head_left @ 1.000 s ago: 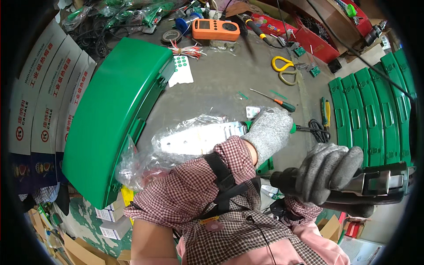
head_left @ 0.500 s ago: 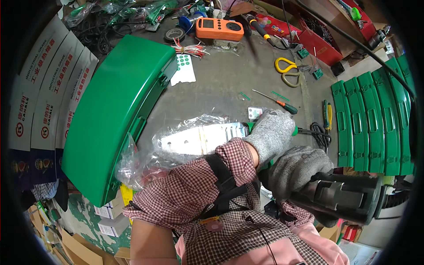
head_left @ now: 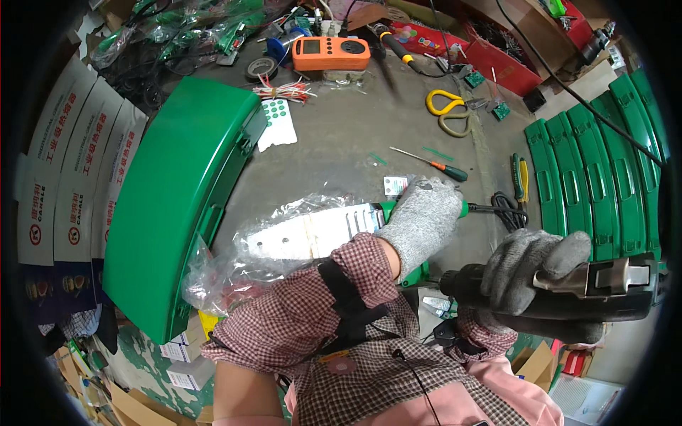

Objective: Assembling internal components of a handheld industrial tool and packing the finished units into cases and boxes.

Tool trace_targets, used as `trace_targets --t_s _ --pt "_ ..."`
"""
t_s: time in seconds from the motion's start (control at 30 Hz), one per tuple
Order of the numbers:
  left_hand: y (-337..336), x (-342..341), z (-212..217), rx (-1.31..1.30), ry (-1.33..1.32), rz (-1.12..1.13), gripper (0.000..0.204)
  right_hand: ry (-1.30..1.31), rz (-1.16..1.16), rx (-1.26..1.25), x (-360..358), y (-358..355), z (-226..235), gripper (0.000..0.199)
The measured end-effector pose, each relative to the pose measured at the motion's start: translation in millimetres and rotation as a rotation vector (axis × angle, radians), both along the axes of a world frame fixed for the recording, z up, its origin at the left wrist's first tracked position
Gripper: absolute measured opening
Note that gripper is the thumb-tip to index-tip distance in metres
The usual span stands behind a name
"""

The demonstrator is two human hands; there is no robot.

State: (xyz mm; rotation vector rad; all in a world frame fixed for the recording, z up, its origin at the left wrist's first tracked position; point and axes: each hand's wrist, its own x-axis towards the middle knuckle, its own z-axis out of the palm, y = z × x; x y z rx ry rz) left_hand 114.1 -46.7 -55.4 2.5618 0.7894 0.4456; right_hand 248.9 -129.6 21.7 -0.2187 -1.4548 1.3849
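Observation:
My left hand (head_left: 424, 221), in a grey glove, is closed round the green handle of a corded tool with a slotted metal plate (head_left: 305, 236). The plate lies partly in a clear plastic bag (head_left: 234, 266). To its right, my gloved right hand (head_left: 527, 264) wraps round a black power screwdriver (head_left: 611, 302), held sideways with its nose pointing left. That nose is a little right of a green part (head_left: 415, 275) below my left wrist. A screwdriver with a green and orange handle (head_left: 446, 170) lies just beyond my left hand.
A large green case (head_left: 177, 177) stands at the left, beside white cartons (head_left: 74, 163). More green cases (head_left: 586, 177) are stacked at the right. Yellow scissors (head_left: 446, 104), pliers (head_left: 520, 177), an orange meter (head_left: 330, 54) and a sticker sheet (head_left: 277, 126) lie on the bench.
My right hand has moved right and slightly up with the power screwdriver, whose nose now shows apart from the tool. My left hand keeps its grip. The whole view has shifted a little.

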Motion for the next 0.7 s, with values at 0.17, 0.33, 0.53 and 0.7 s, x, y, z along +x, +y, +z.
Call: trace_targets --t_s 0.17,0.33,0.53,0.7 --pt "-1 1 1 -0.006 0.007 -0.003 0.027 0.032 -0.08 0.04 -15 10 -12 0.046" --pt "1 0 1 -0.002 0.043 -0.007 0.026 0.076 -0.173 0.046 -39 17 -25 0.058" --pt "5 0 3 -0.009 0.053 -0.019 0.029 0.118 -0.25 0.099 -56 16 -34 0.072" --pt "3 -1 3 -0.006 0.049 -0.026 0.028 -0.219 -0.236 -0.049 -19 -7 -14 0.025"
